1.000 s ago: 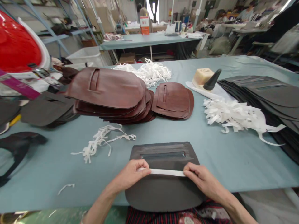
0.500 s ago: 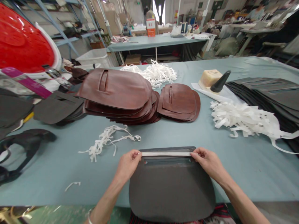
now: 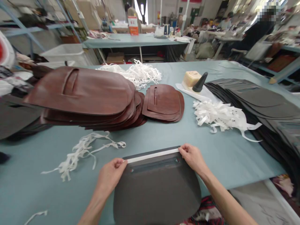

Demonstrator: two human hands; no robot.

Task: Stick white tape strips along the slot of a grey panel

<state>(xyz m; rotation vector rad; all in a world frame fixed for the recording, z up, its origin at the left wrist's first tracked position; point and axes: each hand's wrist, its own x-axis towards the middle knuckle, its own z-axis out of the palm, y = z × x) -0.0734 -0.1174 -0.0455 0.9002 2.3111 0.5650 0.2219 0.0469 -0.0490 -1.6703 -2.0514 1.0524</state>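
Teal table [image 3: 222,162] fills the workshop view, with brown stacks [image 3: 89,97] toward its far left. At the near edge lies a grey panel [image 3: 157,190], a white strip [image 3: 152,155] along its top. Left hand [image 3: 110,175] and right hand [image 3: 191,156] pinch the strip's ends; it should lie taut, parallel to the slot [image 3: 156,165].

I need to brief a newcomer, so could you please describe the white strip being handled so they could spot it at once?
On the blue-grey table, find the dark grey panel at the near edge. The white strip lies straight along its far edge, pinched between the left hand and right hand, unlike the tangled loose strips nearby.
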